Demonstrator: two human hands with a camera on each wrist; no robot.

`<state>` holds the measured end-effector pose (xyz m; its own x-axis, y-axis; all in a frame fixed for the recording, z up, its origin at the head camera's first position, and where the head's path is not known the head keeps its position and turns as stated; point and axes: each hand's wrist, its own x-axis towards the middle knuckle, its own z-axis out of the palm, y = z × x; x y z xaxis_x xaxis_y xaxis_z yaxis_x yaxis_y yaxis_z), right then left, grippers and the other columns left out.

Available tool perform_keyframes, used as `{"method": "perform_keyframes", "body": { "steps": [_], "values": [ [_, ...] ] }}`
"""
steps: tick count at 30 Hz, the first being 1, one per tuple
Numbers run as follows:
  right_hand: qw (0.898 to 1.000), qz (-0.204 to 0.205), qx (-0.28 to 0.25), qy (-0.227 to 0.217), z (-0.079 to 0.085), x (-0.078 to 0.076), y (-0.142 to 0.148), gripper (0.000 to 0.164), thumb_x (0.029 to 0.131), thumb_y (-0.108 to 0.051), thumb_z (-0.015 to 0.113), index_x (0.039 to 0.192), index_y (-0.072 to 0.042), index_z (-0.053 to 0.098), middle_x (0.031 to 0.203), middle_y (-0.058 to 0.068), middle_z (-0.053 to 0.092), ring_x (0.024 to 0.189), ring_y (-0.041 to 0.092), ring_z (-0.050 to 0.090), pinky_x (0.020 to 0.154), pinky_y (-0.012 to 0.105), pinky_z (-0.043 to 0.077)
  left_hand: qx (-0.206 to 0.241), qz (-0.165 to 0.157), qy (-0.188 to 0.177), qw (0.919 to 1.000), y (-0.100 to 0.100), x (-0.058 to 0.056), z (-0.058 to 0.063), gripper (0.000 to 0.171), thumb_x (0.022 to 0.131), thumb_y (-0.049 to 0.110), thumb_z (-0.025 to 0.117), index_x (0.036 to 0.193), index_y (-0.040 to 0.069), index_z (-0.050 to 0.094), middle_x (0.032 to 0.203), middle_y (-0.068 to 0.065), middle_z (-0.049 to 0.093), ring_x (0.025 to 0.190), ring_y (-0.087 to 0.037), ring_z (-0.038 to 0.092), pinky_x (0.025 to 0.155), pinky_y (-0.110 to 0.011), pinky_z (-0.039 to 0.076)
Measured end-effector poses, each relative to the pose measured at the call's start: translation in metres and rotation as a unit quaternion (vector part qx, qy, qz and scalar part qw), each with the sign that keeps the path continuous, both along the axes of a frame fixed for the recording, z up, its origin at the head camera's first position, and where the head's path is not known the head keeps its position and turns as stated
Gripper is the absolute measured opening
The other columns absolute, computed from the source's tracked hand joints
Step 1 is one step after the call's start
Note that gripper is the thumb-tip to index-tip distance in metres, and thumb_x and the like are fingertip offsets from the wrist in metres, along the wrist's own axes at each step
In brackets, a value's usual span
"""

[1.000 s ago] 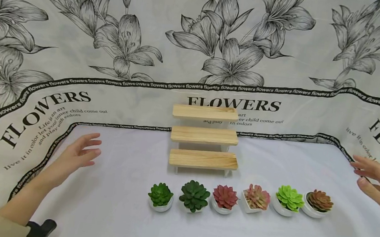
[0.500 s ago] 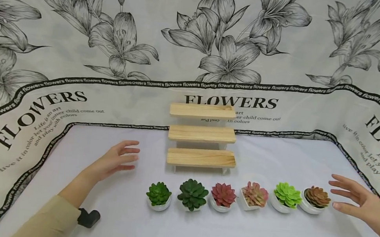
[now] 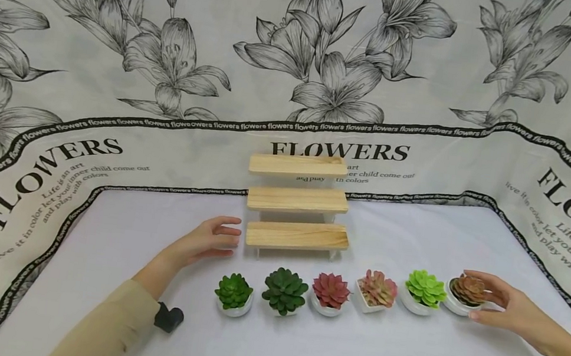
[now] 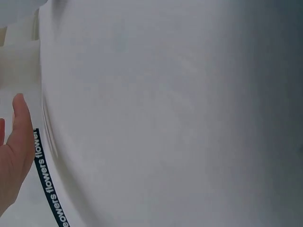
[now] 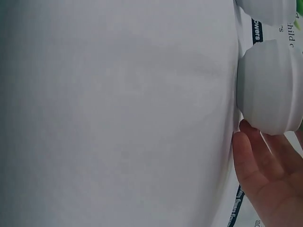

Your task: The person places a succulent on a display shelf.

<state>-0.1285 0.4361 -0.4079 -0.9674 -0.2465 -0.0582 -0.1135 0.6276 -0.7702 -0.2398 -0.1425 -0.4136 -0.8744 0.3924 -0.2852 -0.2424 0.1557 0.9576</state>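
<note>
My right hand (image 3: pixel 517 310) is at the right end of a row of potted succulents, its fingers and thumb spread beside the brown succulent (image 3: pixel 468 289) in a round white pot (image 5: pixel 270 87). In the right wrist view the fingertips reach that pot's side; whether they touch it I cannot tell. Just left of the three-tier wooden stand (image 3: pixel 297 236), my left hand (image 3: pixel 208 240) hovers with fingers extended and nothing in it. The left wrist view shows only part of this hand (image 4: pixel 16 146) at its edge.
Leftward along the row come a bright green succulent (image 3: pixel 426 289), a pink one (image 3: pixel 379 287), a red one (image 3: pixel 330 290), a dark green one (image 3: pixel 284 291) and a small green one (image 3: pixel 234 290). A flower-printed cloth (image 3: pixel 186 157) hangs behind the white tabletop (image 3: pixel 296 351).
My left hand has moved right, up to the stand's left side. My right hand has come leftward to the brown succulent's pot. The camera view has shifted slightly.
</note>
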Motion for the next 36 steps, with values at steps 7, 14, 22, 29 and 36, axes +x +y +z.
{"method": "perform_keyframes", "body": {
  "steps": [7,14,22,29,36],
  "values": [
    [0.999,-0.032,0.033,-0.011,0.003,-0.006,-0.006,0.061,0.083,-0.015,0.071,0.133,0.000,0.038,0.109,-0.033,0.043,0.095,-0.016,0.041,0.071,0.016,0.045,0.001,0.002,-0.003,1.0000,0.014,-0.005,0.002,0.056,0.090,0.008,0.060,0.140,0.003,0.036,0.133,-0.022,0.045,0.111,-0.026,0.053,0.093,-0.039,0.049],
    [0.998,-0.046,0.030,-0.011,0.005,-0.007,-0.008,0.058,0.084,-0.017,0.069,0.130,0.001,0.040,0.106,-0.034,0.043,0.093,-0.015,0.044,0.069,0.019,0.049,0.019,0.025,-0.019,0.9993,0.021,-0.004,0.003,0.053,0.090,0.004,0.058,0.139,-0.001,0.038,0.131,-0.024,0.046,0.101,-0.022,0.058,0.091,-0.036,0.050],
    [0.997,-0.069,0.044,-0.004,0.015,-0.014,-0.007,0.061,0.085,-0.021,0.069,0.133,0.000,0.037,0.107,-0.032,0.039,0.091,-0.018,0.040,0.069,0.016,0.047,0.046,0.038,-0.034,0.9976,0.024,-0.001,0.005,0.053,0.090,-0.004,0.055,0.139,-0.004,0.036,0.123,-0.024,0.050,0.085,-0.014,0.061,0.083,-0.029,0.054],
    [0.995,-0.077,0.055,0.002,0.038,-0.027,-0.011,0.061,0.086,-0.024,0.068,0.135,-0.005,0.036,0.112,-0.029,0.035,0.094,-0.016,0.033,0.071,0.014,0.045,0.041,0.050,-0.046,0.9969,0.027,-0.001,0.008,0.053,0.089,-0.005,0.055,0.139,-0.003,0.037,0.123,-0.024,0.050,0.084,-0.014,0.061,0.082,-0.030,0.054],
    [0.997,-0.062,0.046,0.006,0.069,-0.042,-0.025,0.060,0.089,-0.019,0.065,0.136,-0.002,0.033,0.104,-0.033,0.042,0.093,-0.016,0.039,0.073,0.016,0.045,0.035,0.060,-0.049,0.9964,0.029,-0.001,0.011,0.053,0.088,-0.007,0.055,0.138,-0.004,0.037,0.119,-0.022,0.053,0.080,-0.013,0.061,0.078,-0.028,0.055]
  ]
}}
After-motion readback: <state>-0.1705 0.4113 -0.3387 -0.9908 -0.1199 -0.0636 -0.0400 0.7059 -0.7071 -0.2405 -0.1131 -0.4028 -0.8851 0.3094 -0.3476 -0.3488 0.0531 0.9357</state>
